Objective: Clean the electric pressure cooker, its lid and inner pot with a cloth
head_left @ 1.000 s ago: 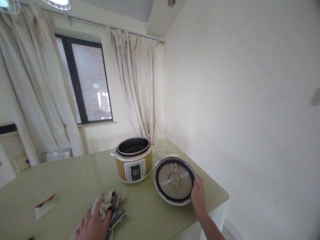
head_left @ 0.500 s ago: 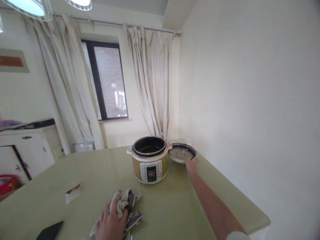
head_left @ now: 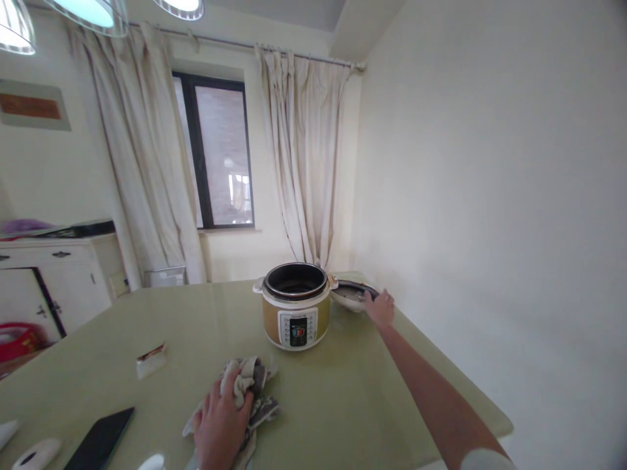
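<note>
1. Plainly, the green table [head_left: 372,391] is the largest piece, extending on every side of the cooker.
2. A white cabinet [head_left: 73,281] stands well to the cooker's left; a dark gap beside its door reveals nothing of the contents.
3. The cooker [head_left: 295,310] sits upright on the table, uncovered, its control panel facing the person. The dark inner pot [head_left: 295,281] is seated inside; its bottom is too dark to tell what it holds.
4. A red basin [head_left: 19,343], far left of the cooker, holds something pale that cannot be made out.
5. The lid [head_left: 349,297] lies just right of the cooker and slightly behind, underside up, partly hidden.
6. A crumpled cloth [head_left: 241,383] lies in front and left of the cooker.
7. The right hand [head_left: 381,309], beyond the cooker's right side, is at the lid's rim; whether it grips or merely touches, I cannot tell.
8. The left hand [head_left: 223,418], in front of the cooker, has its fingers curled around the cloth.
9. A dark flat device [head_left: 100,438] and, smaller, a pale brown-edged packet [head_left: 151,361] lie left of the cooker; the packet's contents are unclear.
</note>
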Motion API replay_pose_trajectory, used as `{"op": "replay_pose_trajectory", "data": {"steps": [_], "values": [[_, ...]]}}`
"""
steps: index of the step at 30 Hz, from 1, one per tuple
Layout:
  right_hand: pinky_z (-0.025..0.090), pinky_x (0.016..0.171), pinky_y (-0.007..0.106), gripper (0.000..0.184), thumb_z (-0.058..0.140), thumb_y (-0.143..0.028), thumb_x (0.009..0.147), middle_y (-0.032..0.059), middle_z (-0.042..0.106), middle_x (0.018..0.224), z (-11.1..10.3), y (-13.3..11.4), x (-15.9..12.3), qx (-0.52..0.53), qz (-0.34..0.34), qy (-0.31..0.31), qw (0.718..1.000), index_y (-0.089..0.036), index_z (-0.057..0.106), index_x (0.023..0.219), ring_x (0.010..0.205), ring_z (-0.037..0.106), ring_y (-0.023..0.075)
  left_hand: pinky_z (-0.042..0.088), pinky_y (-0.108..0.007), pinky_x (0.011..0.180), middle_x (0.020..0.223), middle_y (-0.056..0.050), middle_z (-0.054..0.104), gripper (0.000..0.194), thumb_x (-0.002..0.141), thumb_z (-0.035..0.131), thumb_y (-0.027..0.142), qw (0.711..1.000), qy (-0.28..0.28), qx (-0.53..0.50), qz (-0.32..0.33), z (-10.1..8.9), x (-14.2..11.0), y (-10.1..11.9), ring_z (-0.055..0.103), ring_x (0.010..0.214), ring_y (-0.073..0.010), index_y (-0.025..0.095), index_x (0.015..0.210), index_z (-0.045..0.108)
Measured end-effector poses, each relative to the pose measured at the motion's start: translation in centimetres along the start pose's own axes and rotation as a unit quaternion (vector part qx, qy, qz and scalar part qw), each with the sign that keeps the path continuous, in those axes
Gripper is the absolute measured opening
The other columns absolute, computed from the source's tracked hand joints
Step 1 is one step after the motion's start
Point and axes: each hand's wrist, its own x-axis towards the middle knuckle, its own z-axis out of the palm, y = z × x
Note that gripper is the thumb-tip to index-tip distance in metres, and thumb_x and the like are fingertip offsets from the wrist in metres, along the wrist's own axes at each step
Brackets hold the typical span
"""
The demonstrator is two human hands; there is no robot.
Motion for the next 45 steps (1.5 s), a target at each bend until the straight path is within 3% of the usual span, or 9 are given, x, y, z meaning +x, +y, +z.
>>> {"op": "replay_pose_trajectory", "data": {"steps": [3,7,11,20,26,29,35,39,45], "values": [[0.033,0.120,0.051,0.066,0.053,-0.042,0.101,0.0267,0.045,0.162,-0.6,-5.4,-1.1,-0.021,-0.194,0.005,0.981,-0.008,0.046,0.158,0.149,0.041,0.0373,0.047,-0.049,0.101,0.139,-0.011,0.065,0.052,0.102,0.048,0.043,1.000,0.005,0.009,-0.006,-0.2,-0.1,0.2,0.064,0.122,-0.0325,0.029,0.151,0.055],[0.037,0.115,0.043,0.051,0.054,-0.052,0.106,0.0126,0.068,0.144,-0.1,-12.4,-4.3,-0.053,-0.476,-0.181,0.859,-0.025,0.061,0.149,0.133,0.057,0.0285,0.048,-0.048,0.100,0.140,-0.012,0.064,0.051,0.102,0.046,0.044,1.000,0.001,0.009,-0.005,-0.5,-0.2,0.4,0.064,0.122,-0.0325,0.030,0.150,0.055],[0.044,0.095,0.034,0.029,0.066,-0.051,0.102,0.0058,0.081,0.106,1.9,-15.2,-6.8,-0.130,-0.496,-0.322,0.796,-0.026,0.080,0.109,0.104,0.070,0.0248,0.048,-0.048,0.100,0.139,-0.013,0.064,0.052,0.103,0.044,0.044,1.000,-0.001,0.002,0.000,-0.8,-0.2,0.4,0.064,0.121,-0.0336,0.027,0.151,0.055],[0.041,0.092,0.034,0.022,0.057,-0.029,0.107,0.0095,0.076,0.106,4.0,-18.6,-7.5,-0.087,-0.442,-0.226,0.864,-0.019,0.074,0.097,0.106,0.064,0.0251,0.047,-0.048,0.100,0.140,-0.013,0.064,0.050,0.102,0.046,0.041,1.000,-0.009,-0.013,-0.004,-1.1,-0.1,0.8,0.064,0.123,-0.0328,0.026,0.149,0.055],[0.042,0.089,0.038,0.049,0.022,-0.034,0.114,0.0155,0.070,0.108,-0.6,-22.1,-5.5,0.012,-0.294,-0.029,0.955,-0.015,0.067,0.110,0.102,0.061,0.0278,0.046,-0.049,0.102,0.142,-0.013,0.064,0.052,0.102,0.045,0.042,1.000,-0.008,-0.020,-0.003,-0.6,0.1,0.5,0.063,0.126,-0.0328,0.027,0.151,0.054],[0.043,0.077,0.034,0.043,0.033,-0.047,0.112,0.0054,0.067,0.090,-6.0,-20.8,-6.2,0.196,-0.280,0.072,0.937,-0.020,0.063,0.097,0.085,0.060,0.0224,0.047,-0.048,0.101,0.142,-0.013,0.064,0.052,0.102,0.045,0.042,1.000,-0.006,-0.011,-0.004,-0.6,0.2,0.5,0.063,0.125,-0.0327,0.028,0.150,0.055],[0.042,0.064,0.034,0.024,0.054,-0.036,0.104,0.0011,0.056,0.072,-15.5,-11.6,-13.5,0.275,-0.490,0.059,0.825,-0.024,0.058,0.084,0.068,0.052,0.0190,0.048,-0.049,0.099,0.135,-0.016,0.065,0.056,0.102,0.042,0.046,1.000,0.004,-0.015,-0.002,-1.1,0.0,0.6,0.066,0.119,-0.0348,0.023,0.152,0.053],[0.042,0.064,0.037,0.006,0.060,-0.025,0.096,0.0026,0.061,0.071,-17.1,-6.0,-18.0,0.198,-0.596,0.016,0.778,-0.024,0.063,0.091,0.067,0.055,0.0208,0.052,-0.047,0.092,0.128,-0.016,0.069,0.060,0.100,0.043,0.052,0.995,-0.033,-0.080,-0.044,-2.3,0.0,0.4,0.070,0.109,-0.0355,0.024,0.152,0.051],[0.032,0.063,0.036,0.013,0.065,-0.027,0.095,0.0018,0.062,0.066,-16.0,-1.6,-20.9,0.058,-0.618,-0.022,0.784,-0.026,0.065,0.082,0.065,0.053,0.0201,0.057,-0.047,0.087,0.096,-0.014,0.077,0.049,0.086,0.061,0.046,0.925,-0.093,-0.329,-0.165,-5.5,2.0,1.3,0.074,0.095,-0.0339,0.013,0.120,0.071]]}}
